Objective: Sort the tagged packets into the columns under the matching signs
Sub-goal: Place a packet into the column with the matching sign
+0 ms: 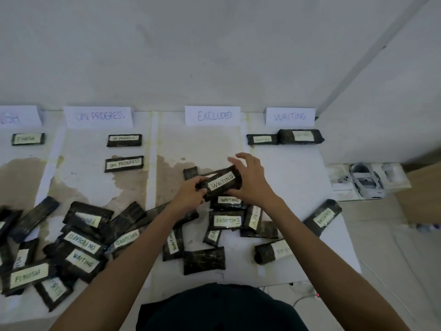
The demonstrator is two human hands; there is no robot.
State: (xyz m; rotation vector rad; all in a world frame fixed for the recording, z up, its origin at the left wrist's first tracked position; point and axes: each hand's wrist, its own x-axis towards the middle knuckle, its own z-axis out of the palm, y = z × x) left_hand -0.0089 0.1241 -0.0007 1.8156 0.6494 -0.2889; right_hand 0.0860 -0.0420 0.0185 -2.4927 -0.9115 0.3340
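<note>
A black rectangular wrapped packet with a white tag reading WAITING (pixel 220 183) was held above the white, brown-stained table (pixel 288 177). It sat tilted, its right end farther away, over the column under the white paper sign reading EXCLUDED (pixel 213 115). The left hand (pixel 191 193) pinched the packet's left end, with thumb and fingers curled round it. The right hand (pixel 253 181) was at the packet's right end. Its fingers were spread and raised over the far edge, and its thumb side touched the packet. Whether that hand was actually gripping could not be told.

Along the far edge of the table stood three more white paper signs: ON PROGRESS (pixel 100 116), WAITING (pixel 290 116), and one at the left cut off by the frame (pixel 16 117).

- Under the cut-off sign lay one black packet tagged FINISH (pixel 28 139).
- Under ON PROGRESS lay two black packets with that tag, one farther (pixel 124 140) and one nearer (pixel 124 164).
- Under the WAITING sign two black packets lay side by side and touching, the left one (pixel 262 139) flatter and the right one (pixel 301 136) bulkier.

A loose heap of black tagged packets (pixel 81 244) covered the near left of the table and ran on beneath the forearms, with more packets piled just under the hands (pixel 225 220). One black packet tagged EXCLUDED (pixel 323 217) lay aslant at the table's right edge. On the floor to the right sat a white headset in an open white tray (pixel 367 182).
</note>
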